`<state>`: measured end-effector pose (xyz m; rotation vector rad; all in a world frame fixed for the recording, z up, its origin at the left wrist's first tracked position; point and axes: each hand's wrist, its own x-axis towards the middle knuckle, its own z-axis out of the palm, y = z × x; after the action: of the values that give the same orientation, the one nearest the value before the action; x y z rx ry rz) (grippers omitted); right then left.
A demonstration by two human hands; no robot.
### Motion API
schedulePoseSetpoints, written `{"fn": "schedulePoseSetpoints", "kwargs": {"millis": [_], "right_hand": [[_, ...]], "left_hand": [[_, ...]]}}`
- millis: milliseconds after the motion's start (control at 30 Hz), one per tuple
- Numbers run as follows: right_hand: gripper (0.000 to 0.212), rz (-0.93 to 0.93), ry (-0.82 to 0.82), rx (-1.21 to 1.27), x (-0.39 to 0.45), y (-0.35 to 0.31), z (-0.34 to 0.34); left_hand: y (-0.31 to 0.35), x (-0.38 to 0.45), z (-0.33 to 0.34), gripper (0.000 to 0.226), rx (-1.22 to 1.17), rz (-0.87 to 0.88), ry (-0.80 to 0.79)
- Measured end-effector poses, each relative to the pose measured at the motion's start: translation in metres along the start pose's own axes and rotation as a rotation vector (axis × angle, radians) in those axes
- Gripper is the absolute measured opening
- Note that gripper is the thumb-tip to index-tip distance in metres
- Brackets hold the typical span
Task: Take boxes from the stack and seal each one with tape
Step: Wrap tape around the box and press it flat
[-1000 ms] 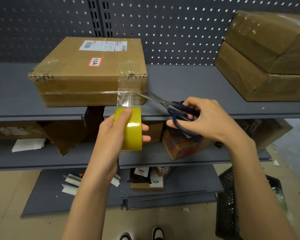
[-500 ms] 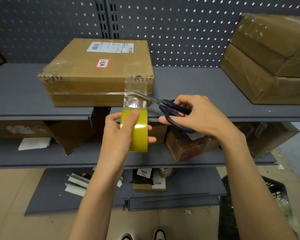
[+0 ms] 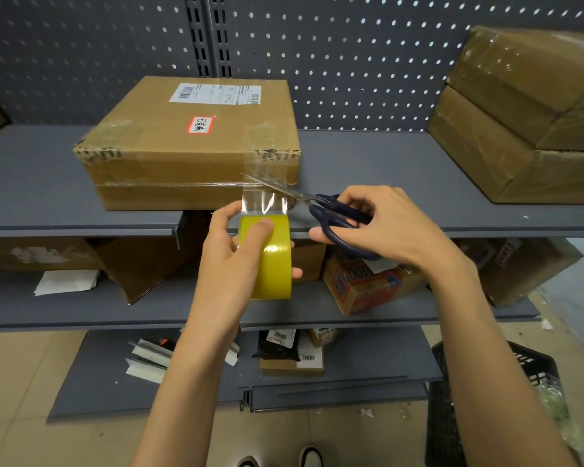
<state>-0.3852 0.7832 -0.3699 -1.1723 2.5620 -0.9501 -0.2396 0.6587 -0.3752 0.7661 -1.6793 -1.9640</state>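
Head view: a cardboard box (image 3: 189, 146) sits on the upper grey shelf (image 3: 368, 170), its front edge near the shelf lip, with a white shipping label and a small red-bordered sticker on top. A strip of clear tape (image 3: 263, 197) runs from the box's front right corner down to a yellow tape roll (image 3: 272, 257). The left hand (image 3: 230, 261) grips that roll just below the shelf edge, forefinger lying across its outer face. The right hand (image 3: 385, 227) has its fingers curled through the dark blue handles of the scissors (image 3: 317, 205), whose blades reach across the taut tape strip. 2 taped boxes (image 3: 526, 112) are stacked at the right of the same shelf.
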Motion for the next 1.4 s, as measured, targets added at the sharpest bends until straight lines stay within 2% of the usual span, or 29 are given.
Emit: {"fn": "schedulePoseSetpoints", "kwargs": {"millis": [200, 500, 700, 1067, 1400], "right_hand": [[0.048, -0.007, 0.006, 0.014, 0.001, 0.002, 0.001], [0.045, -0.022, 0.008, 0.022, 0.002, 0.004, 0.003], [0.041, -0.027, 0.007, 0.024, 0.003, 0.005, 0.004], [0.044, -0.03, 0.003, 0.007, 0.007, 0.003, 0.001], [0.045, -0.036, -0.01, -0.031, 0.012, 0.003, -0.005]], "left_hand": [[0.003, -0.003, 0.0, 0.044, 0.069, 0.093, 0.0], [0.003, -0.003, 0.0, 0.043, 0.103, 0.099, 0.001], [0.006, -0.001, 0.0, 0.045, 0.04, 0.058, -0.037], [0.01, 0.01, -0.002, 0.032, -0.088, -0.058, -0.091], [0.012, 0.011, 0.001, 0.033, -0.086, -0.053, -0.067]]}}
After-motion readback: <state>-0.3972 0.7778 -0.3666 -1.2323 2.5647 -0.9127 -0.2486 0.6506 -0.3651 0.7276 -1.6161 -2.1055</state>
